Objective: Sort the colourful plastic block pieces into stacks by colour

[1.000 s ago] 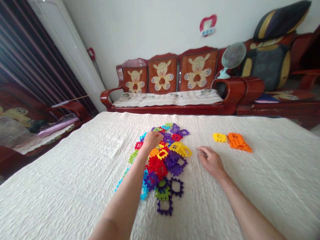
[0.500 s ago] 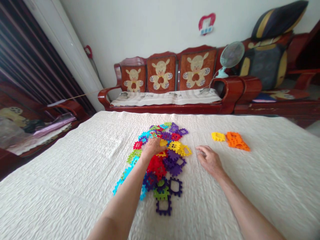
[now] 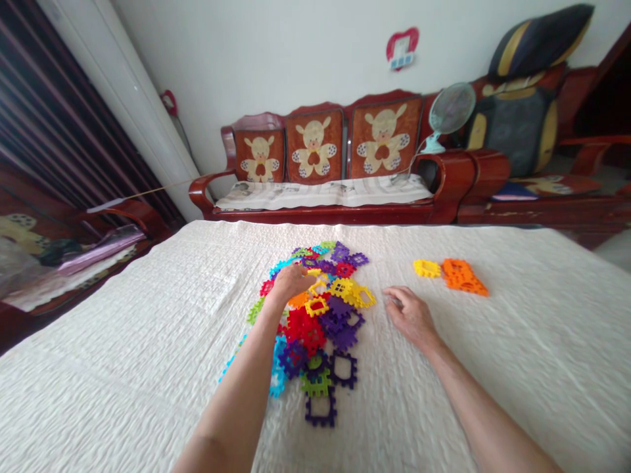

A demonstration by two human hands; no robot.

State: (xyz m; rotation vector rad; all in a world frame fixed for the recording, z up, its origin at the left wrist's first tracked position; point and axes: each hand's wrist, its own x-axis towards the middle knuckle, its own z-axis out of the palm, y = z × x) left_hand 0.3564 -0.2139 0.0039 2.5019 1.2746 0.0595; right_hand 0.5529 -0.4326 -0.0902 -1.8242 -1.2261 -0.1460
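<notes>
A heap of coloured interlocking plastic pieces lies on the pale quilted cover (image 3: pixel 162 328), with red pieces (image 3: pixel 305 328) in its middle and purple ones (image 3: pixel 342 322) to the right. My left hand (image 3: pixel 292 284) is over the upper left of the heap, its fingers closed at a yellow piece (image 3: pixel 318 286). An orange piece (image 3: pixel 298 300) shows just below that hand. My right hand (image 3: pixel 410 315) rests on the cover right of the heap, fingers curled; whether it holds anything is hidden. Beyond it lie a yellow piece (image 3: pixel 426 268) and a group of orange pieces (image 3: pixel 464 276).
Behind the covered surface stands a wooden sofa (image 3: pixel 320 215) with bear cushions (image 3: pixel 313 146). A fan (image 3: pixel 451 108) is at its right end. Another seat with a pink-purple package (image 3: pixel 101 251) is at the left.
My left hand has shifted slightly left and up, uncovering an orange piece and more of the yellow ones. My right hand has hardly moved. The view has shifted a little.
</notes>
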